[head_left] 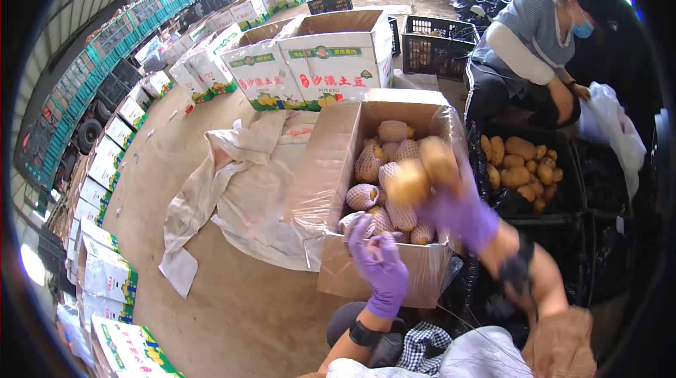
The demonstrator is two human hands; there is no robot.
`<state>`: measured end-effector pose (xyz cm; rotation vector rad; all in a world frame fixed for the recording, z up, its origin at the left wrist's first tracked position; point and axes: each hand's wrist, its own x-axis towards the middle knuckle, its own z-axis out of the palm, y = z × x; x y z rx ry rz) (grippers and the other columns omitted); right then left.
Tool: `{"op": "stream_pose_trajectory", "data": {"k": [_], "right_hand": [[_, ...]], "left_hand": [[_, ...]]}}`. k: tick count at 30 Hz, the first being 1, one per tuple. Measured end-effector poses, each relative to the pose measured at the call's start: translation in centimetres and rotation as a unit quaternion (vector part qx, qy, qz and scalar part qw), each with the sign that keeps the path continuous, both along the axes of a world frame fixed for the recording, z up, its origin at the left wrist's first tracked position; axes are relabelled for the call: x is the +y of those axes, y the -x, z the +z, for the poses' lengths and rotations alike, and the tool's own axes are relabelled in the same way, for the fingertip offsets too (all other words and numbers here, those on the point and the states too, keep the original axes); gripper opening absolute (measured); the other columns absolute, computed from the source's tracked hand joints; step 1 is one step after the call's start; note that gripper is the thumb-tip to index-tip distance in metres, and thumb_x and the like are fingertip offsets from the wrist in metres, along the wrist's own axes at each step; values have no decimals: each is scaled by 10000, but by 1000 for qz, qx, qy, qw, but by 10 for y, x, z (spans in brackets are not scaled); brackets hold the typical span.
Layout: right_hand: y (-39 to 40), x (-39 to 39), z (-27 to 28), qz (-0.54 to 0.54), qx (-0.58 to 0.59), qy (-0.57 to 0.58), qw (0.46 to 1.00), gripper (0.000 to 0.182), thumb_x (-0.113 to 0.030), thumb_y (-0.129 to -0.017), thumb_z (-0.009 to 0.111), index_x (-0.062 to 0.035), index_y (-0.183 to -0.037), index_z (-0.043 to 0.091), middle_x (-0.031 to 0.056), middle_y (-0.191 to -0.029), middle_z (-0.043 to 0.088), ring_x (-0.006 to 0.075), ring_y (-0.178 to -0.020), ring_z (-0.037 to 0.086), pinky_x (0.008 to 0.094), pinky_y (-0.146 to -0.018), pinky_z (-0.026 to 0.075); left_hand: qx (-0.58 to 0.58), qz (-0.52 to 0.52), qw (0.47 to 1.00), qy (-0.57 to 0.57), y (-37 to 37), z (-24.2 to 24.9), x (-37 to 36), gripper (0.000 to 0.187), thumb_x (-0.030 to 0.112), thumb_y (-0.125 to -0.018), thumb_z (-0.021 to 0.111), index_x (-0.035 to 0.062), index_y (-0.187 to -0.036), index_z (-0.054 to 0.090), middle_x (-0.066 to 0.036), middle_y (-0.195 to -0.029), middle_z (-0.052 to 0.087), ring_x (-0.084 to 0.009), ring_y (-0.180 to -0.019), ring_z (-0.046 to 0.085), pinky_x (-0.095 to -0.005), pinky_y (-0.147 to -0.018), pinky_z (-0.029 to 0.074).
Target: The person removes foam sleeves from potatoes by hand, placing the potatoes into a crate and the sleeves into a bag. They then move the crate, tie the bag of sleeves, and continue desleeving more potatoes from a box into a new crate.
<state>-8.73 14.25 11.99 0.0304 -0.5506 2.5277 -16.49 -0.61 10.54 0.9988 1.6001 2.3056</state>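
Note:
Potatoes in white foam net sleeves (403, 216) lie in an open cardboard box (384, 269) lined with clear plastic. Over its near edge is my left hand (380, 265), in a purple glove, fingers bent and apart with no potato between them. My right hand (461, 212), also gloved in purple and blurred by motion, holds two bare potatoes (415, 177) above the box's right part. To the right, loose bare potatoes (520, 166) fill part of a crate lined with black plastic.
A masked co-worker (528, 47) crouches at the upper right, holding white netting (612, 124). Printed potato cartons (327, 68) stand behind the box. Black crates (436, 47) are beyond. Beige cloth (246, 195) covers floor at left, past which more cartons (105, 279) line up.

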Motion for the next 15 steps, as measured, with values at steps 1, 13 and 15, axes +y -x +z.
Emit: {"op": "stream_pose_trajectory", "data": {"k": [1, 13, 15], "right_hand": [[29, 46, 26, -40, 3, -92, 995, 684, -622, -868, 489, -128, -1339, 450, 113, -1296, 521, 262, -1221, 494, 508, -1075, 352], [-109, -33, -34, -311, -405, -378, 772, 289, -83, -923, 589, 27, -1188, 557, 86, -1088, 627, 151, -1004, 607, 280, -891, 488], [-206, -44, -101, -389, -474, -350, 708, 209, -40, -935, 534, -2, -1132, 594, 73, -1017, 624, 138, -891, 605, 275, -835, 492]], "left_hand": [[-33, 5, 999, 7, 5, -5, 2, 398, 16, -896, 515, 15, -1290, 459, -137, -1205, 503, -175, -1024, 539, -277, -704, 577], [-75, -104, 989, 72, -27, -14, 7, 424, -55, -880, 494, 20, -1297, 467, -102, -1299, 436, -182, -1084, 517, -274, -746, 577], [74, -103, 984, 122, -29, -22, 6, 405, -52, -881, 458, -7, -1283, 466, -108, -1204, 494, -170, -1064, 514, -282, -722, 577]]}}
